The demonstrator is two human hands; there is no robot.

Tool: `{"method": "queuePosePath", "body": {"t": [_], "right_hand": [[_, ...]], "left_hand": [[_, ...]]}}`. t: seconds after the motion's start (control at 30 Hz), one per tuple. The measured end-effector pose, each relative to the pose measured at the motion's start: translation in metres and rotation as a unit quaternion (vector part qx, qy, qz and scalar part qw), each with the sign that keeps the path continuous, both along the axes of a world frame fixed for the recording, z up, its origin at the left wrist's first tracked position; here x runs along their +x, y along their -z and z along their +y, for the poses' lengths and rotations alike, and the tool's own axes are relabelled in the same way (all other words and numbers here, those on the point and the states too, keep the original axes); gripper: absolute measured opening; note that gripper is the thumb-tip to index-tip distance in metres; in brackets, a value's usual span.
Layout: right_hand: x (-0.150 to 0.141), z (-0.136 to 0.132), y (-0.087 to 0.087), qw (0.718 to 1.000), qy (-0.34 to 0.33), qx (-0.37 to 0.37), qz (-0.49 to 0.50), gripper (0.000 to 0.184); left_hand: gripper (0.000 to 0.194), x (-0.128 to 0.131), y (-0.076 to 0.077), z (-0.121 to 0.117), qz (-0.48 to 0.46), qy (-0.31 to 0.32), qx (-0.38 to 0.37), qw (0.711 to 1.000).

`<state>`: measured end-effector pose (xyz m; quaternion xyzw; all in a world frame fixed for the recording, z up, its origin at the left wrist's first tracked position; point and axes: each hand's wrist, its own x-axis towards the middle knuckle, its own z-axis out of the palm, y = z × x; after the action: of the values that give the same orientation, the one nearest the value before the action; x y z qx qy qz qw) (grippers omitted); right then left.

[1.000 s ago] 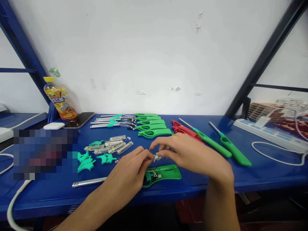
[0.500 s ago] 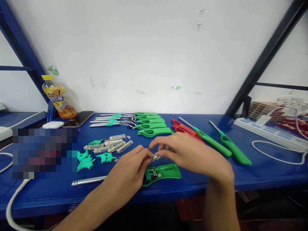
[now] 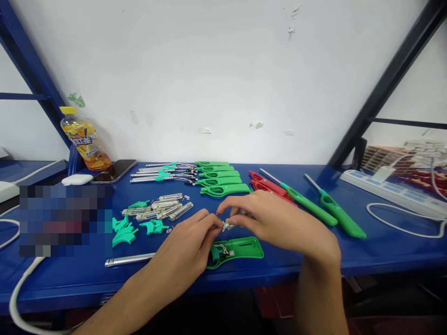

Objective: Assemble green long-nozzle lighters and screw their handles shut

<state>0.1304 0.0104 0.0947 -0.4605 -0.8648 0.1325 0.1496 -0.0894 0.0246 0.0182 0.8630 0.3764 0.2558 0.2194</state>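
My right hand (image 3: 279, 221) holds a clear fuel tank (image 3: 229, 225) between thumb and fingers, most of it hidden by the hand. The fingertips of my left hand (image 3: 190, 242) are pinched together at the tank's near end, by a small whitish part too small to name. Below them an open green lighter shell half (image 3: 246, 247) lies on the table, with a trigger and pale wires inside. A metal tube (image 3: 130, 259) sticks out to the left from under my left wrist. Loose clear fuel tanks (image 3: 169, 204) and teal triggers (image 3: 153, 227) lie to the left.
Behind my hands lie green shells (image 3: 225, 189), metal rods with wires (image 3: 148, 179) and red shells (image 3: 267, 184). Two green lighters (image 3: 344, 218) rest to the right, near a power strip (image 3: 391, 193). A bottle (image 3: 85, 144) and phone (image 3: 117, 171) are at the back left.
Both hands stay almost in place, the fingers shifting only slightly at the fuel tank. The camera view has moved a little.
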Motion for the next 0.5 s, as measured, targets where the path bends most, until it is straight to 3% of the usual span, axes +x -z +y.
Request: {"method": "queuePosePath", "body": {"t": [0.5], "right_hand": [[-0.0018, 0.0009, 0.0029, 1.0, 0.007, -0.004, -0.016, 0.023]], "left_hand": [[0.027, 0.0007, 0.0012, 0.0006, 0.007, 0.002, 0.013, 1.0]]}}
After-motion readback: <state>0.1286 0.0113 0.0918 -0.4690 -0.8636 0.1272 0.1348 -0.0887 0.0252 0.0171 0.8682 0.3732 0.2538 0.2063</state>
